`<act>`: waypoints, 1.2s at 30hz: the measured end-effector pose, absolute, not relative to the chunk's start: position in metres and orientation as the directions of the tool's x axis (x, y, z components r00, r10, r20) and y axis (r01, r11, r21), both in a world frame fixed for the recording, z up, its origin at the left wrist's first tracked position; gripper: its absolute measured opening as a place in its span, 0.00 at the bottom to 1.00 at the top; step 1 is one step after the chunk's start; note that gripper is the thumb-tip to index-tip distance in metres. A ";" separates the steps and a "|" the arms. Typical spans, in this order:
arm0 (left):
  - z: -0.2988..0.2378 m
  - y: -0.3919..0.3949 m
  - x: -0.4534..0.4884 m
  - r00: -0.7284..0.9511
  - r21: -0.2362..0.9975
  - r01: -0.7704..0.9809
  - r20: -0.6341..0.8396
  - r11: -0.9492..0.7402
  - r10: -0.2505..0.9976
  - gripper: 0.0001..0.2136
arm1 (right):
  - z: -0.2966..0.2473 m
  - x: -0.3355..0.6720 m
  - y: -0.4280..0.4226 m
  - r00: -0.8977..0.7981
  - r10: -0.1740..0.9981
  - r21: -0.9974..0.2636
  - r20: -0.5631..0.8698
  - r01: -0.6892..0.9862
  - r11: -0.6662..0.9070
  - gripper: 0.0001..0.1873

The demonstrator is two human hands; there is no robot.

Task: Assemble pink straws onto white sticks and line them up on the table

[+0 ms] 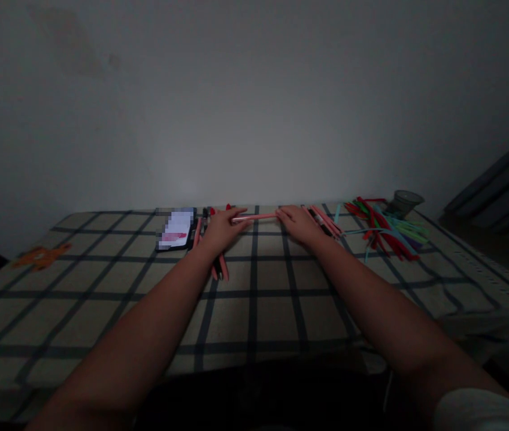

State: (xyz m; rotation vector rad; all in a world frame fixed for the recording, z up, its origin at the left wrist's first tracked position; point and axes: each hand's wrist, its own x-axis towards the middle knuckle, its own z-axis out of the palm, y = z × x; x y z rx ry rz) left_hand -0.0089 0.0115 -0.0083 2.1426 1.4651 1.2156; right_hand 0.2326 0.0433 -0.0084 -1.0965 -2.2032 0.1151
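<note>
A slim pink pen (260, 216) lies level between my two hands, just above the checked cloth. My left hand (224, 230) grips its left end, which has a pale, shiny part. The fingertips of my right hand (297, 224) pinch the other end. Under and beside my left hand are several pink, black and red pens (219, 268), partly hidden by the hand and wrist. To the right of my right hand lies another group of pink and black pens (326, 220).
A lit phone (176, 229) lies left of the pens. At the right are red, green and blue fuzzy strips (389, 233) beside a dark translucent cup (405, 202). An orange flower-like piece (42, 257) lies far left on the checked tablecloth (147, 311). A wall rises behind.
</note>
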 end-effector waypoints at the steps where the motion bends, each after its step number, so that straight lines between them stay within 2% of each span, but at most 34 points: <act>1: -0.006 0.012 -0.009 0.081 0.700 0.569 0.475 -0.431 0.876 0.23 | -0.008 0.233 0.043 -0.418 0.747 -0.367 0.518 0.680 0.635 0.20; 3: -0.003 0.014 -0.009 -0.017 0.825 0.403 0.440 -0.397 0.898 0.27 | -0.008 0.231 0.041 -0.424 0.754 -0.390 0.502 0.668 0.634 0.20; 5: -0.001 0.017 -0.010 -0.046 0.902 0.236 0.382 -0.362 0.923 0.28 | -0.007 0.229 0.038 -0.472 0.741 -0.394 0.478 0.639 0.661 0.20; 9: 0.000 0.017 -0.007 0.032 0.980 -0.056 0.194 -0.192 0.980 0.17 | -0.006 0.224 0.032 -0.581 0.695 -0.387 0.424 0.577 0.719 0.18; 11: 0.001 0.016 -0.003 0.059 0.959 -0.265 0.114 -0.095 0.992 0.11 | -0.007 0.222 0.031 -0.603 0.677 -0.397 0.422 0.548 0.736 0.17; 13: 0.001 0.016 0.000 0.066 0.879 -0.475 0.062 -0.023 0.996 0.06 | -0.008 0.222 0.031 -0.607 0.671 -0.410 0.425 0.532 0.741 0.15; 16: 0.002 0.017 -0.001 0.086 0.728 -0.680 -0.041 0.088 0.995 0.08 | -0.009 0.223 0.033 -0.602 0.679 -0.424 0.419 0.531 0.733 0.14; 20: 0.007 0.019 -0.012 0.142 0.551 -0.816 -0.102 0.175 0.985 0.12 | -0.008 0.224 0.034 -0.600 0.688 -0.420 0.408 0.546 0.725 0.17; 25: 0.010 0.017 -0.022 0.153 0.357 -0.920 -0.050 0.161 0.987 0.18 | -0.006 0.224 0.032 -0.604 0.698 -0.412 0.386 0.564 0.716 0.18; 36: 0.010 0.018 -0.024 0.109 0.327 -0.938 -0.040 0.116 0.993 0.15 | -0.005 0.225 0.029 -0.593 0.719 -0.458 0.361 0.559 0.691 0.18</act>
